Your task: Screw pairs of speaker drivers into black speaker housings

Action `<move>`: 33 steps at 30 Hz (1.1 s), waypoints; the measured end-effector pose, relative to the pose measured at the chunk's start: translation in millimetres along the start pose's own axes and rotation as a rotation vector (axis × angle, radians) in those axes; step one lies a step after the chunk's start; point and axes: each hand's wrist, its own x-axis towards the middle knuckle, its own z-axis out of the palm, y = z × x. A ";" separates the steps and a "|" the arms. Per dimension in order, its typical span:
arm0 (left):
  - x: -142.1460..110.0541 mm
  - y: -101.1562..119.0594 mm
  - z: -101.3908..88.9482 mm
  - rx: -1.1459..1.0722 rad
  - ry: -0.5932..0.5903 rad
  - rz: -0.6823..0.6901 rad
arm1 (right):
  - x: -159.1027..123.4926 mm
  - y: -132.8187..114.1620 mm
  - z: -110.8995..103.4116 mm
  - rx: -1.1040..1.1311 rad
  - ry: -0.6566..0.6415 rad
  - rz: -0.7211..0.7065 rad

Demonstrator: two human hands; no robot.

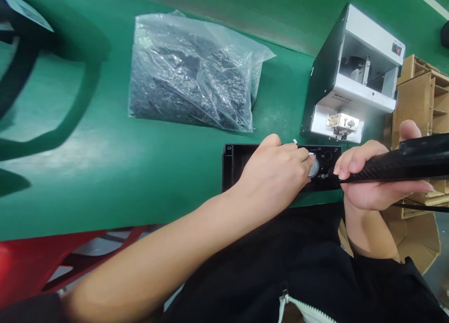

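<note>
A long black housing lies along the table's near edge, partly covered by my left hand. The fingers of that hand are closed over a round silver part in the housing; what they pinch is mostly hidden. From the other side, my right hand is wrapped round a black electric screwdriver, held almost level. Its thin bit reaches into the housing just beside the silver part. A small white piece shows above my left knuckles.
A clear plastic bag full of small dark parts lies further back on the green table. Behind my right hand stands a silver and black machine, with cardboard boxes beyond it. A red chair is at the lower left.
</note>
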 end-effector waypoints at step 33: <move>0.4 2.1 0.4 -0.022 -0.010 -0.017 | -2.5 0.1 -1.7 -0.015 -0.044 -0.062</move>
